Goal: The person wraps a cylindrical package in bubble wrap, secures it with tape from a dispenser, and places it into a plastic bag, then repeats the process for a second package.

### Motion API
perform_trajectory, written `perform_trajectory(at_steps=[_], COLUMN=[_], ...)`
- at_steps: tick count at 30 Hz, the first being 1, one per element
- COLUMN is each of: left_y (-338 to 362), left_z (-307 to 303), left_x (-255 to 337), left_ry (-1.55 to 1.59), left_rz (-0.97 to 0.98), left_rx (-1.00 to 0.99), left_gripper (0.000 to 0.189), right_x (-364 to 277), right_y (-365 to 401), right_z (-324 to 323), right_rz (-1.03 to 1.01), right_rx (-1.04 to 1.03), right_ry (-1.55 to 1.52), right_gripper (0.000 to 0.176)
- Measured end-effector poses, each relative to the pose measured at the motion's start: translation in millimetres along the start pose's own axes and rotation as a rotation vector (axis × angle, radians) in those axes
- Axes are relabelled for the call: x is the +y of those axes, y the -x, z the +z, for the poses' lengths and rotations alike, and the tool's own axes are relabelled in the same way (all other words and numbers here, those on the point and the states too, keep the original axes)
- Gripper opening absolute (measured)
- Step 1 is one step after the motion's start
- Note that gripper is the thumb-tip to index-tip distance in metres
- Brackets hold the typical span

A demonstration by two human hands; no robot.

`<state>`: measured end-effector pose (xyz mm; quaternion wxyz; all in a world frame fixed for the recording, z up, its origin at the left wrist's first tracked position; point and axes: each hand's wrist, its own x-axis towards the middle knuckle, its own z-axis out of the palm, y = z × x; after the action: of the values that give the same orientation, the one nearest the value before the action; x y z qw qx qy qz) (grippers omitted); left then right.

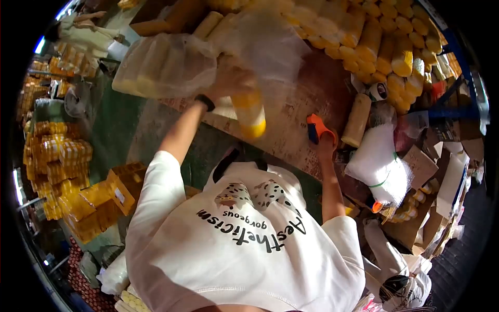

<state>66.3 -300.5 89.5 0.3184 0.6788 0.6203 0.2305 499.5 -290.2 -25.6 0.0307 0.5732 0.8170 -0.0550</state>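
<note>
My left hand, smeared by motion, is over the table beside clear plastic wrapping; a black band circles its wrist. It overlaps the upper end of a yellow-and-white cylindrical roll that stands tilted; I cannot tell how its fingers sit there. Left of this hand lies a clear plastic bag with pale rolls inside. More filmy plastic spreads above it. Over the table's right part, my right hand is closed around an orange tape dispenser with a dark blue part.
Yellow-wrapped rolls are piled at the table's far right. An open cardboard box stands at the far left. Beside my right arm are a pale roll and a white plastic bundle. Yellow packages are stacked on the left.
</note>
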Motion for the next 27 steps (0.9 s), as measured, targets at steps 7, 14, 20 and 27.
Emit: perform_trajectory(at_steps=[7, 14, 20, 27], left_y=[-35.7, -2.1, -15.2, 57.7], left_z=[28.9, 109.9, 62.4, 18.1], left_x=[-24.1, -20.0, 20.5, 18.6], left_ry=[-0.705, -0.793, -0.573, 0.510], left_rz=[-0.057, 0.740, 0.621, 0.117], left_rx=[-0.020, -0.335, -0.152, 0.349], left_gripper=[0.050, 0.045, 0.064, 0.064], right_x=[4.1, -15.3, -23.9, -30.0], right_y=[-11.2, 54.1, 92.4, 68.4], right_z=[17.6, -49.9, -34.7, -16.9], right_rz=[0.270, 0.439, 0.430, 0.261], right_rx=[-0.281, 0.041, 0.213, 0.207], right_ry=[-0.236, -0.956, -1.041, -0.565], right_gripper=[0.055, 0.054, 0.057, 0.055])
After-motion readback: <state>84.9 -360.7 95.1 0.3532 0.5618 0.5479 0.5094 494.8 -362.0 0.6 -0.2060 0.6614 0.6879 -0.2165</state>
